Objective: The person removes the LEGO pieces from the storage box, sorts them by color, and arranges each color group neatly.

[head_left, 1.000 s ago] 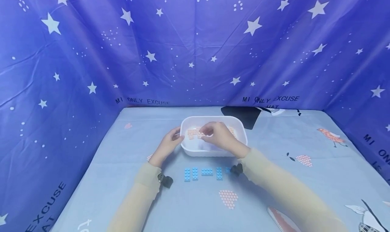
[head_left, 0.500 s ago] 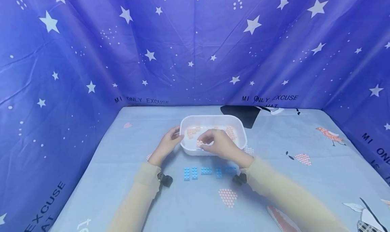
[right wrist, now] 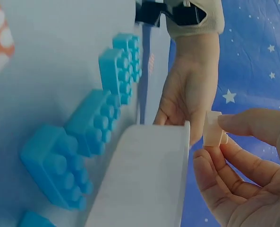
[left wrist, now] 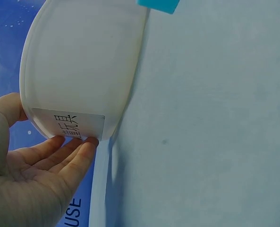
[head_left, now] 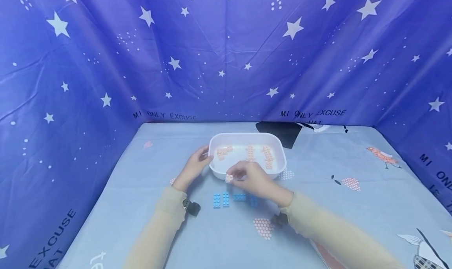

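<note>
My left hand (head_left: 195,167) holds the left end of a white plastic tub (head_left: 247,136). In the left wrist view its thumb is at the rim, with the fingers (left wrist: 78,163) against the labelled outer wall. My right hand (head_left: 257,179) pinches a small pale pink toy brick (head_left: 229,178) between thumb and fingers, just in front of the tub's near wall. That brick (right wrist: 212,128) shows its side in the right wrist view, above the rim. Inside the tub lie several peach bricks (head_left: 268,159), grouped left, middle and right.
A row of several blue toy bricks (head_left: 226,199) lies on the patterned cloth (head_left: 141,206) before the tub; my right wrist partly covers its right end. Starry blue curtains (head_left: 219,57) enclose the table at the back and both sides.
My right hand has come toward me, out of the tub and over its near rim, carrying the pale pink brick. My left hand has stayed at the tub's left end.
</note>
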Demonstrator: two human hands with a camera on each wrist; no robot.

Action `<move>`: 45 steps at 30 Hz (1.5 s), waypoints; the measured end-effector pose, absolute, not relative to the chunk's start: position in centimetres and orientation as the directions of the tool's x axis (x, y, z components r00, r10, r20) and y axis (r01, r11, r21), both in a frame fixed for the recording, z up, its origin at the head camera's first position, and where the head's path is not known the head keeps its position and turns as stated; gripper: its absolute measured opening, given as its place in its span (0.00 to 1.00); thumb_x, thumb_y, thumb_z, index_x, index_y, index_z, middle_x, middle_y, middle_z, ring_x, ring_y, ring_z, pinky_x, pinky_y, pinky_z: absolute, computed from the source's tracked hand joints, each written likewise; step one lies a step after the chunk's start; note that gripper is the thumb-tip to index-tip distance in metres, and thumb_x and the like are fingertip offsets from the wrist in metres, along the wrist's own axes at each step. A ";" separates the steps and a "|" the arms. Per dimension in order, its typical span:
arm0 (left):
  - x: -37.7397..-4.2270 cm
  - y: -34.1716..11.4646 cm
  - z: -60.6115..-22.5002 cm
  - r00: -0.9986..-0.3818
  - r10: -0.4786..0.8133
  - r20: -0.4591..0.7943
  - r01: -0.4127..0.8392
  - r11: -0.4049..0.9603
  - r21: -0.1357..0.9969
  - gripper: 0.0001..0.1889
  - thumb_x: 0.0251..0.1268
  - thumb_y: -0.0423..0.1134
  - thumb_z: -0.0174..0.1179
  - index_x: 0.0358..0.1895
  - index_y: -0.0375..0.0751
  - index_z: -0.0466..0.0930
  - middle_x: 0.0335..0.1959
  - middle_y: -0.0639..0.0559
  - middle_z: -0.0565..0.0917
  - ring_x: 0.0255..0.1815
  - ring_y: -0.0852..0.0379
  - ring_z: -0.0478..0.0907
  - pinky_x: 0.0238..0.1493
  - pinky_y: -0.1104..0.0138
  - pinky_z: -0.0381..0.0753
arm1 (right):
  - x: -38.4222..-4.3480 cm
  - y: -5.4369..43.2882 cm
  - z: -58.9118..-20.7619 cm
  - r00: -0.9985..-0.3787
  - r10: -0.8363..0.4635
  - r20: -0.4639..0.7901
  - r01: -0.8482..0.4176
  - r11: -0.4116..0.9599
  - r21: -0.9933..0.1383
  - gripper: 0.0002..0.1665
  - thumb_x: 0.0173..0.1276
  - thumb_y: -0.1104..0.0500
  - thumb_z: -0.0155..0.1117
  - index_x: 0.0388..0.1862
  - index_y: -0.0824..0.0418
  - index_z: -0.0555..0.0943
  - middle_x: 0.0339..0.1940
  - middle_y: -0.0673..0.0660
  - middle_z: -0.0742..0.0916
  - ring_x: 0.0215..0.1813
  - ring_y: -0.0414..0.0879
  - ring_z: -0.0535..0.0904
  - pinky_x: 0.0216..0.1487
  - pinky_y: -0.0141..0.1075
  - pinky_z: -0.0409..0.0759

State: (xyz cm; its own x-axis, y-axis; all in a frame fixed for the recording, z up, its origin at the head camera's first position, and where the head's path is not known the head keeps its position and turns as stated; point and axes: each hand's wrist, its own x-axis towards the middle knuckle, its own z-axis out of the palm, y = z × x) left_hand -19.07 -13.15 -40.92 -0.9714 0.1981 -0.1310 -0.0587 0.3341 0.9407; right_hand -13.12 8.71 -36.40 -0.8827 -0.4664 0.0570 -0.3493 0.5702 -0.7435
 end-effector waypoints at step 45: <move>-20.2 -13.4 -43.4 -0.981 0.165 -0.102 -0.046 0.315 0.948 0.28 0.71 0.43 0.55 0.72 0.44 0.62 0.73 0.44 0.66 0.70 0.43 0.68 0.70 0.48 0.67 | -8.4 7.0 -41.2 -0.769 -0.637 -0.046 -0.405 0.542 -0.737 0.11 0.58 0.59 0.71 0.41 0.55 0.86 0.38 0.44 0.87 0.43 0.34 0.80 0.50 0.29 0.81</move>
